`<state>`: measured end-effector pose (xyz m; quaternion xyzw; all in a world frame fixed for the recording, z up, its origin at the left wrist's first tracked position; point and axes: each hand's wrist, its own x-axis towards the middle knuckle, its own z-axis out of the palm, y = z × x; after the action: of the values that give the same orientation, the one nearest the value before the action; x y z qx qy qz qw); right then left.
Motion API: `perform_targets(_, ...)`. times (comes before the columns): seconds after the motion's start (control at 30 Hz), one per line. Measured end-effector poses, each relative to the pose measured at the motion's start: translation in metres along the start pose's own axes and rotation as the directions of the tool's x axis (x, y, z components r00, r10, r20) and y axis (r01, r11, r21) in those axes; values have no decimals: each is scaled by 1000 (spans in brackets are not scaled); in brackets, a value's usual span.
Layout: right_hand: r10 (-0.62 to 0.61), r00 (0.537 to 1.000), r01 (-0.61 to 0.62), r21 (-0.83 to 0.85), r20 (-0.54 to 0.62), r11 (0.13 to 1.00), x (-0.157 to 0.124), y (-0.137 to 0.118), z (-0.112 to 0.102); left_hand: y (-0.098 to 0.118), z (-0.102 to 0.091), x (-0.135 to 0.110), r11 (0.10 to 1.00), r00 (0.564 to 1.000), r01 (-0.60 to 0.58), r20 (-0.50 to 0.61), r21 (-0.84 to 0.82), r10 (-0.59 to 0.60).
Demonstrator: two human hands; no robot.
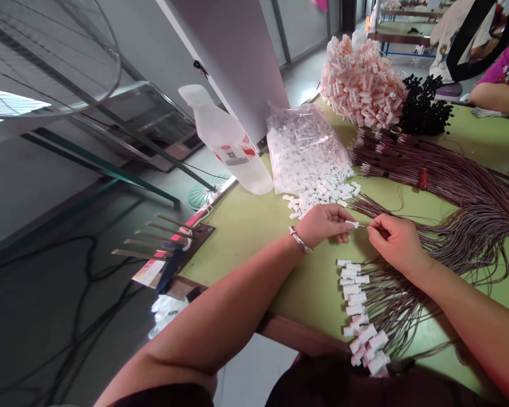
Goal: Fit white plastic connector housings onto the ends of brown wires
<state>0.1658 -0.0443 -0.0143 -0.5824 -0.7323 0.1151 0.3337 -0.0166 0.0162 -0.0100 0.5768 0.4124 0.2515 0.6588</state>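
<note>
Between the fingertips of my left hand point(327, 222) is a small white plastic connector point(353, 224). My right hand point(395, 242) pinches a thin brown wire point(363, 226), its end at the connector's right side; how far it is inserted I cannot tell. Just behind my left hand lies a heap of loose white connectors point(311, 198), spilling from a clear plastic bag point(307, 141). Nearer to me, wires with white connectors on their ends point(356, 297) lie in a row. Beyond my right hand spread loose brown wires point(453, 232).
At the back are a pile of pinkish-white connectors point(360, 85), black parts point(426, 104) and bundled brown wires point(415, 161). A plastic bottle point(231, 144) stands by the table's left edge, near a pronged metal rack point(165, 240). Another person's arm point(498, 99) rests at the far right.
</note>
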Motion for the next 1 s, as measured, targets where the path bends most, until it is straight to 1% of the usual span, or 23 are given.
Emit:
perform_targets(0.07,-54,998,55,-28,43,998,0,1,0,0,4,-2,998,998,-38,-39,52,40)
perform_targets(0.13,-81,994,83,-19,75,996,0,1,0,-1,8,-3,997,997,-54,-54,61,57)
perform_targets(0.33,-66,993,60,57,96,997,0,2,2,-8,9,-1,998,1000,-11,0,-70,11)
perform_targets(0.5,-73,991,66,66,112,996,0,1,5,-10,11,0,999,1000,0,-16,-52,-1)
perform_targets(0.63,-44,990,29,119,131,993,2,3,5,-9,14,0,999,1000,2,-10,-42,-2)
perform_targets(0.73,2,979,-49,224,206,973,5,5,3,-4,11,-2,998,999,27,15,57,-28)
perform_targets(0.8,45,972,-120,328,229,937,6,7,2,1,6,-7,977,997,12,71,214,-28)
perform_targets(0.87,149,964,-235,441,220,866,8,8,2,6,-1,-12,915,979,-82,206,396,-2)
perform_targets(0.9,214,953,-295,488,215,822,9,9,2,9,-6,-15,875,956,-148,295,460,6)
perform_targets(0.93,271,939,-344,521,212,781,9,9,3,11,-10,-17,840,928,-210,373,501,10)
perform_targets(0.97,310,928,-374,542,209,753,10,9,4,13,-15,-18,813,908,-255,418,524,16)
perform_targets(1.0,328,923,-384,553,202,740,10,9,5,14,-19,-17,792,910,-277,413,544,34)
